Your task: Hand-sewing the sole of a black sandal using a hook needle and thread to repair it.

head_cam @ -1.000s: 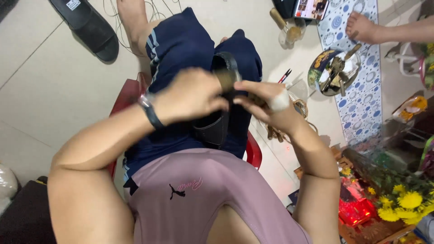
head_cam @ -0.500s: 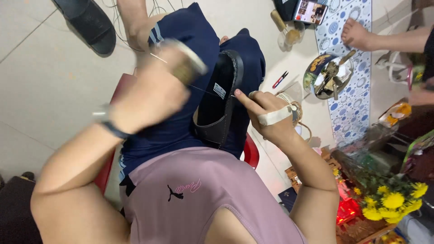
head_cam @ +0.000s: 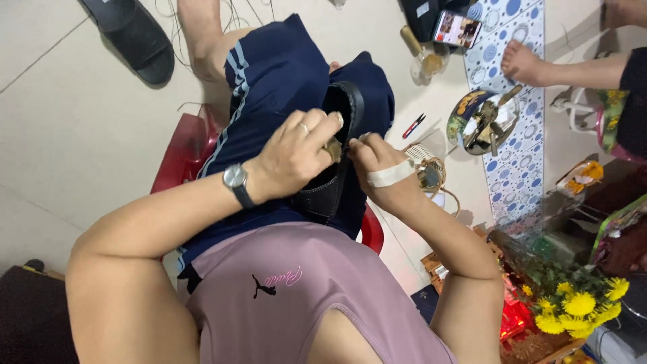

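Note:
A black shoe (head_cam: 328,193) rests on my lap against dark blue shorts (head_cam: 269,81). My left hand (head_cam: 293,158), with a wristwatch, is closed around a tan tool handle (head_cam: 332,149) pressed against the shoe's side. My right hand (head_cam: 379,167), with white tape across its back, pinches the shoe's edge right beside the tool. The fingertips of both hands nearly touch. The tool's tip is hidden between the fingers and the shoe.
I sit on a red plastic stool (head_cam: 180,149) on a pale tiled floor. A black slipper (head_cam: 131,37) lies at the far left. To the right are red snips (head_cam: 412,126), a round tray of tools (head_cam: 484,120), a phone (head_cam: 458,28), another person's foot (head_cam: 526,64) and yellow flowers (head_cam: 579,305).
Half a second ago my left hand was lifted up and away with the tool handle. It has come back down onto the shoe beside my right hand.

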